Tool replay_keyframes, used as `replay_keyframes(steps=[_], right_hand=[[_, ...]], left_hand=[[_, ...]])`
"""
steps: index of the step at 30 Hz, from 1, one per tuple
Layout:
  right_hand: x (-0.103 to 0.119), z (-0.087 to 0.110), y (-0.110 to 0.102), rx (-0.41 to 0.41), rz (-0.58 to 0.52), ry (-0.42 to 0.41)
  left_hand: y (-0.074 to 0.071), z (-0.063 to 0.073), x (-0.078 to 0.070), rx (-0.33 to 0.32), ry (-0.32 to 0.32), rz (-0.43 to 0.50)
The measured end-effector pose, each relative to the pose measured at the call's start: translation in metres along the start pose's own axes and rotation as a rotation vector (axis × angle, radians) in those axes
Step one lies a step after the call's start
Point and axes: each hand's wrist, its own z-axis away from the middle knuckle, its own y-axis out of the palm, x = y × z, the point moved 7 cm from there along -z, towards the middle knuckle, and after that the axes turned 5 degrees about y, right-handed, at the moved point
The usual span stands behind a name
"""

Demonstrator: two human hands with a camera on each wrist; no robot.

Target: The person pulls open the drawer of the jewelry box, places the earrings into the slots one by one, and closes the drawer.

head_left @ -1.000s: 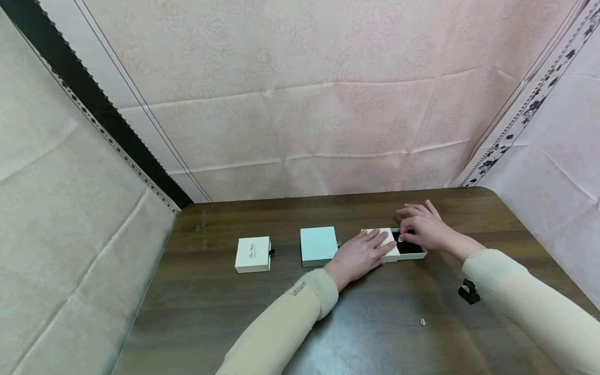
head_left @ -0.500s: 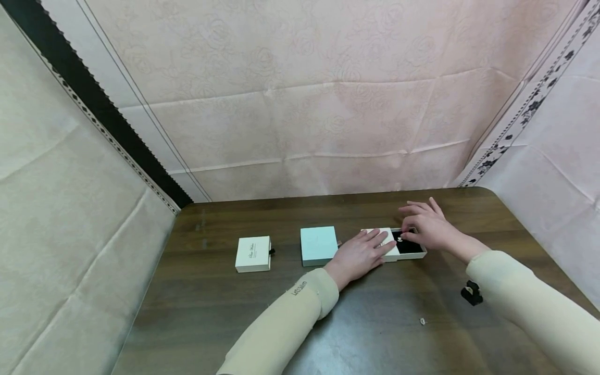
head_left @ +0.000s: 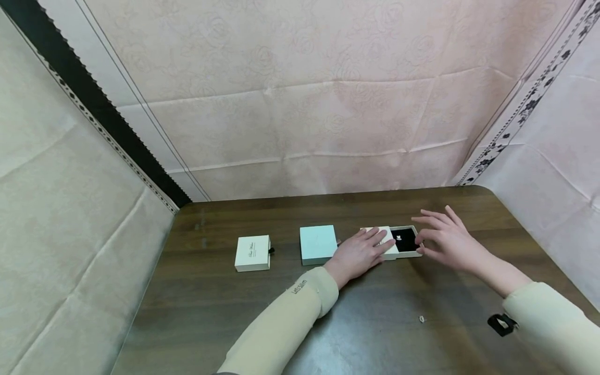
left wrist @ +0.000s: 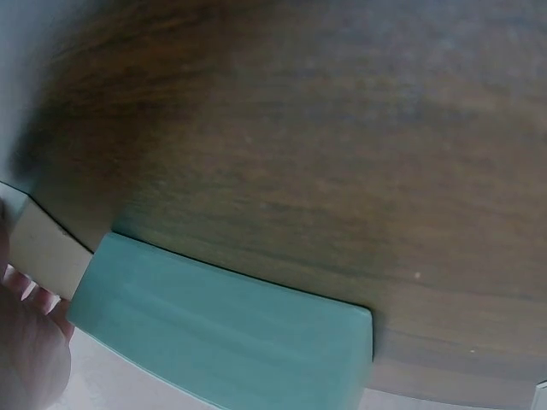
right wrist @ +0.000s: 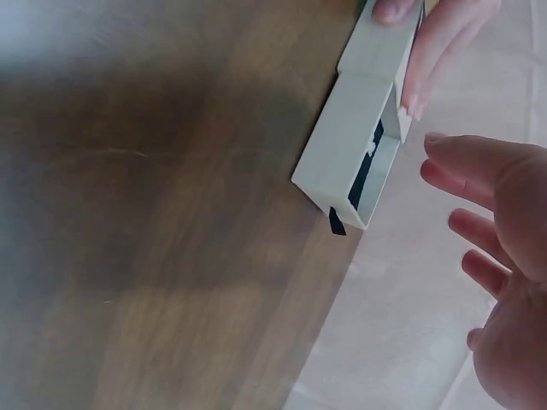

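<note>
My left hand (head_left: 356, 255) rests on the sleeve of a white drawer box (head_left: 387, 240), fingers stretched over its top. In the right wrist view its thumb touches the front wall. The drawer (head_left: 415, 254) is pulled partway out to the right and lined in black. A small shiny silver piece (head_left: 399, 238), its kind too small to tell, sits on the lining. My right hand (head_left: 445, 244) is just past the drawer's right end, fingers loosely bent and holding nothing. A gap parts it from the box in the right wrist view, where a black pull tab (right wrist: 338, 222) shows.
A turquoise box (head_left: 317, 245) lies just left of my left hand. Farther left is a shut white box (head_left: 252, 253) with dark lettering and a black tab. Another tiny silvery piece (head_left: 422, 319) lies near the front of the brown table (head_left: 211, 323). Pale cloth (head_left: 300, 130) hangs behind.
My right hand has drawn back from over the drawer toward the right and front, uncovering the silver piece. The left hand has stayed on the sleeve.
</note>
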Motion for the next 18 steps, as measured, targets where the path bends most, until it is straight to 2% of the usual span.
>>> replay_keyframes(steps=[9, 18], right_hand=[[0.031, 0.041, -0.005, -0.078, 0.033, -0.175], [0.059, 0.07, 0.005, -0.048, -0.001, -0.286]], left_hand=[[-0.002, 0.0, 0.0, -0.003, 0.0, -0.008], [-0.002, 0.0, 0.0, -0.002, 0.004, -0.023]])
